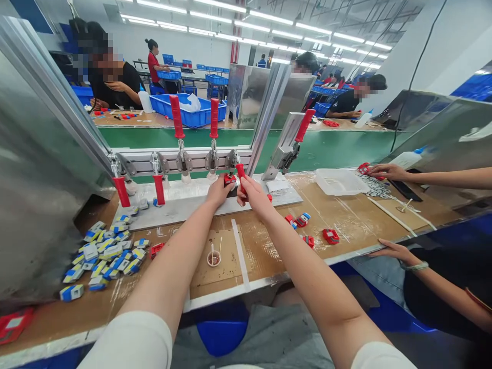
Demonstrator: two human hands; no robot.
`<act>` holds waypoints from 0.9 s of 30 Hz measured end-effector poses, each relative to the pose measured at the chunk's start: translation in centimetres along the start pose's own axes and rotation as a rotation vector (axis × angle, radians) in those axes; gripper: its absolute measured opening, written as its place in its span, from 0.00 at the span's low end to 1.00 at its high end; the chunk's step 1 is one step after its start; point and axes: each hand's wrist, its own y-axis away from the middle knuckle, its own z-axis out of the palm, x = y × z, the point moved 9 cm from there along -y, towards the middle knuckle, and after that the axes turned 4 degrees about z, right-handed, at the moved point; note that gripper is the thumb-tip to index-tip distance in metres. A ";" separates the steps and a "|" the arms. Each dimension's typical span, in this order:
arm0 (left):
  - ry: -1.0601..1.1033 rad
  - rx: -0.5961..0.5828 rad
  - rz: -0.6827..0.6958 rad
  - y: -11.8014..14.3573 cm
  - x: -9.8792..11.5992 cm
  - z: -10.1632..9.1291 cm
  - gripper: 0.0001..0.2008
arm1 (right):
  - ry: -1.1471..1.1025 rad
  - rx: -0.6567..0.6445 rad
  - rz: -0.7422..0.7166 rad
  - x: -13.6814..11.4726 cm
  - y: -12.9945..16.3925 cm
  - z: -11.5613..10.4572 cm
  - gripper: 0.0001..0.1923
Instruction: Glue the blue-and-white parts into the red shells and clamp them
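My right hand (253, 196) is closed round the red handle of a toggle clamp (240, 170), at the right end of the clamp row. Just left of it, my left hand (219, 191) has its fingertips on a small red plastic part (229, 179) beneath that clamp. Both hands are over the metal base plate (180, 207). Other toggle clamps stand to the left: two have upright red handles (177, 117), and two have handles (159, 189) hanging down. Part of the red piece is hidden by my fingers and the clamp.
Blue, yellow and white blocks (111, 251) lie piled at left. A small cup (213, 258) with sticks sits on cardboard in front. Red parts (330, 236) lie right of my arm. A co-worker's hand (384, 171) is near a clear tray (334, 183).
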 end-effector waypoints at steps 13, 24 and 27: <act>-0.009 -0.019 0.010 -0.3 -0.2 0.4 0.20 | -0.008 0.011 0.043 -0.9 0.1 -0.4 0.22; 0.012 0.011 0.025 -0.2 -0.4 0.2 0.23 | 0.092 -0.004 -0.050 1.6 -0.3 -0.5 0.29; 0.008 0.007 0.024 -0.4 -0.6 0.3 0.25 | 0.207 0.023 -0.155 2.0 -0.7 -1.0 0.31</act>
